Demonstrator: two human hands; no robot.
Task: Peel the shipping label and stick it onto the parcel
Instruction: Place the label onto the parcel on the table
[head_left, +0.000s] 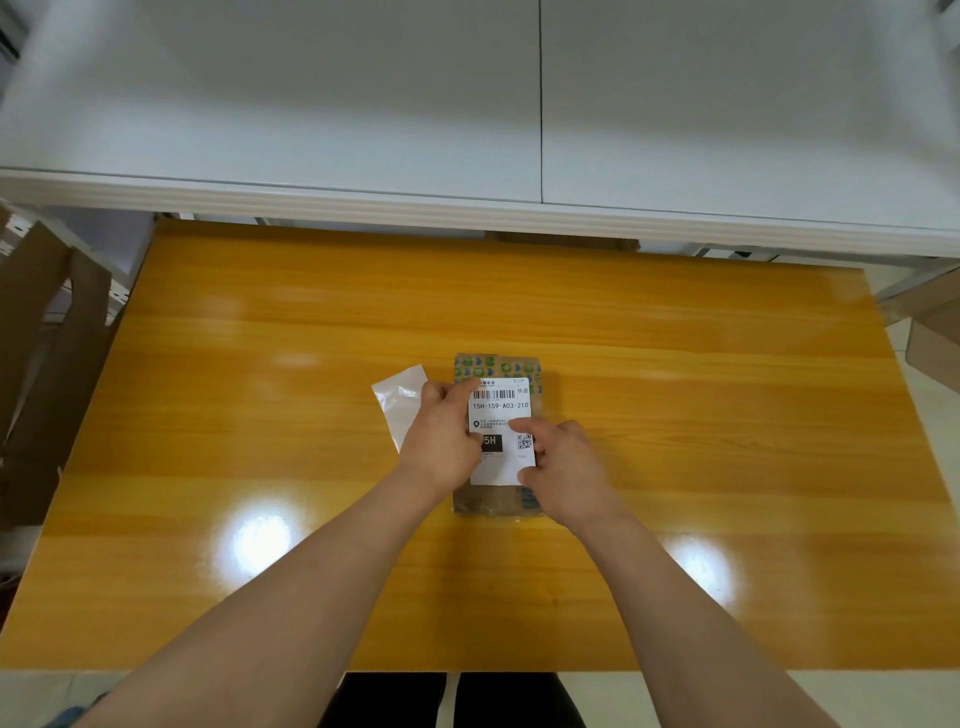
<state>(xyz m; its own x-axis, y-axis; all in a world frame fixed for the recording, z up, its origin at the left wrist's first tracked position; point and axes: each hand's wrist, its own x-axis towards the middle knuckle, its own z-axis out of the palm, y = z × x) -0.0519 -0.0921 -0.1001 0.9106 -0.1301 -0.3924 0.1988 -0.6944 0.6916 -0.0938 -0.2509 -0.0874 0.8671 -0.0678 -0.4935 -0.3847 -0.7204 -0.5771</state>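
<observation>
Where laid lengthwise on parcel, mid-table, found shipping label pinned under pressing fingertips: left hand at far-left corner, right hand at near-right edge. Gripping nothing. Judged next: smooth outward along long axis.

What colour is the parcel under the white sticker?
The parcel is brown, with green and blue shapes printed along its far end. The head view shows it best.

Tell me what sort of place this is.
Probably a packing or mailing station: a parcel bearing a shipping label on a wooden table, a peeled backing sheet beside it, and cardboard pieces at the left.
</observation>
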